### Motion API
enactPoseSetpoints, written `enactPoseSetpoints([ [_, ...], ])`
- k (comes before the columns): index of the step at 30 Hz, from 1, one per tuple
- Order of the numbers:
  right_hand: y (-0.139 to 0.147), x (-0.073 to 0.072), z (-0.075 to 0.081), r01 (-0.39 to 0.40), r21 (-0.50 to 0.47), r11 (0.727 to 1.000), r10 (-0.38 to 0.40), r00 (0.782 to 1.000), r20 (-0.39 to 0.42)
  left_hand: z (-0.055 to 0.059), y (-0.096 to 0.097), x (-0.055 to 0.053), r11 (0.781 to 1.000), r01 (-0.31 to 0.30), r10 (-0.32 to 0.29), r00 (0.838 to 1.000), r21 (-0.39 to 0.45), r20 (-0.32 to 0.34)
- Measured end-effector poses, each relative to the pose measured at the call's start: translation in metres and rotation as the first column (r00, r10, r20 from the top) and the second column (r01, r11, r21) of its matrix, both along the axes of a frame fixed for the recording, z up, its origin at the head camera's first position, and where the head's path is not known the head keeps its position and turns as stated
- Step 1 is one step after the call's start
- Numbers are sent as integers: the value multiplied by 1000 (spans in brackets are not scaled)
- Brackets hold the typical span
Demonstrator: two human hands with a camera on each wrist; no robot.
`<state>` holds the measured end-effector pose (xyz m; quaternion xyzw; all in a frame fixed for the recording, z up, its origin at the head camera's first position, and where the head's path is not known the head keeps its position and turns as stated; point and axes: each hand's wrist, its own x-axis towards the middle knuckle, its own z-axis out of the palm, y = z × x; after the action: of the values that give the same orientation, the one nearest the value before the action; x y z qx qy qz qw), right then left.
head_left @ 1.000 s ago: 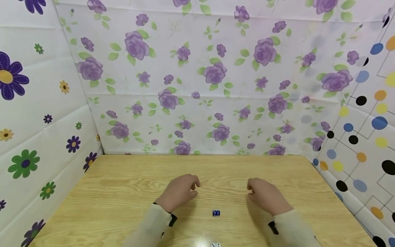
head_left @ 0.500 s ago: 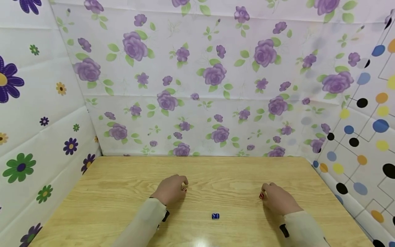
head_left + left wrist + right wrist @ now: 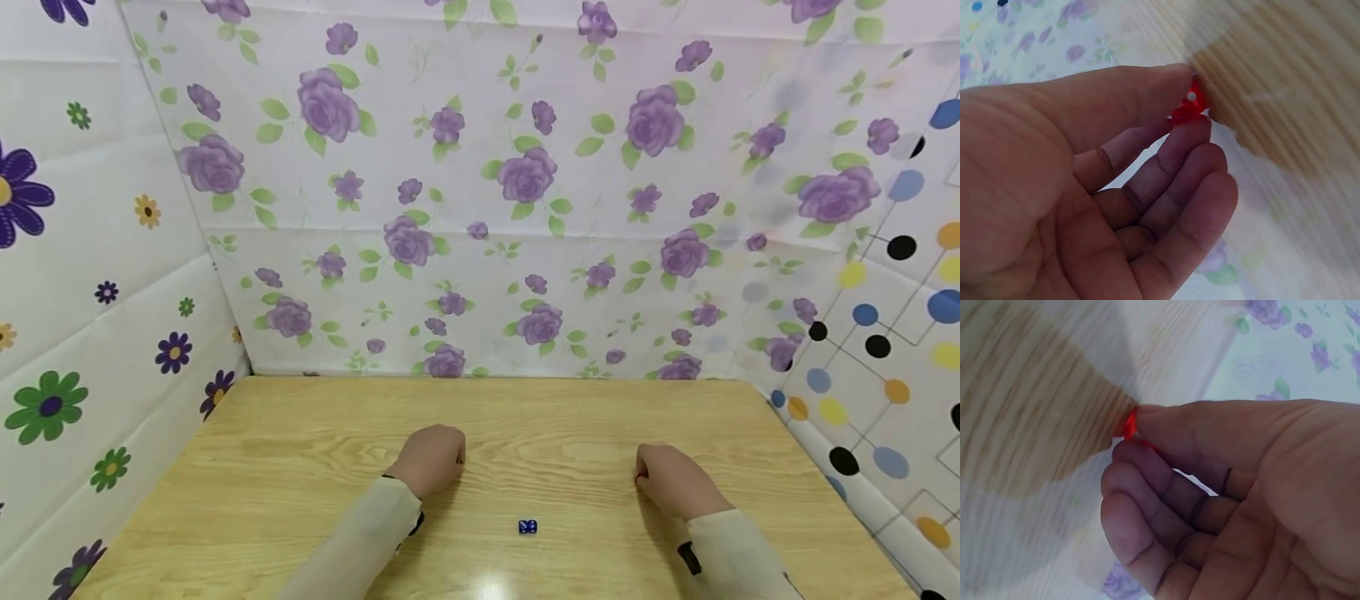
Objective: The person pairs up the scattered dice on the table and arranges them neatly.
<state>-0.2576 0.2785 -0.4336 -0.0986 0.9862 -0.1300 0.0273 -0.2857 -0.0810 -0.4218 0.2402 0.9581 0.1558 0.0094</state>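
My left hand (image 3: 429, 461) pinches a red die (image 3: 1190, 103) with white pips between thumb and fingertips, close over the wooden table. On the right side of the table, my right hand (image 3: 678, 482) pinches another red die (image 3: 1130, 424). Its thumb covers most of that die, leaving a thin red strip in the right wrist view. Both red dice are nearly hidden by the fingers in the head view. Two blue dice (image 3: 528, 527) lie side by side on the table between the forearms, nearer the front than the hands.
The wooden table (image 3: 555, 417) runs back to a cloth wall (image 3: 480, 283) with purple roses. A daisy-patterned cloth (image 3: 135, 250) borders its left side, and a dotted cloth (image 3: 862, 400) its right. Light glares off the tabletop near the front edge.
Both hands moved apart, then the left came back slightly right. Red dice showed at the fingers half a second ago; now the fingers cover them. White dice at the bottom edge left the view.
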Motion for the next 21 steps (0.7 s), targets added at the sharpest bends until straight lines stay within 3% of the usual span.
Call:
enactPoseSetpoints([
  [3,-2,1,2,-5,27,1000,6,999,-42,0,4,-1,1000,26,-26,999,-13,-22],
  [10,-12,1,5,-13,88,996,19,998,-66,-2,0,0,1000,-2,1,999,25,46],
  [16,-15,9,9,-24,77,997,25,1000,-9,-4,4,-1,999,17,-18,999,-43,-26],
  [21,-14,15,11,11,30,999,-11,1000,-1,-4,9,-2,997,6,-9,999,-76,-34],
])
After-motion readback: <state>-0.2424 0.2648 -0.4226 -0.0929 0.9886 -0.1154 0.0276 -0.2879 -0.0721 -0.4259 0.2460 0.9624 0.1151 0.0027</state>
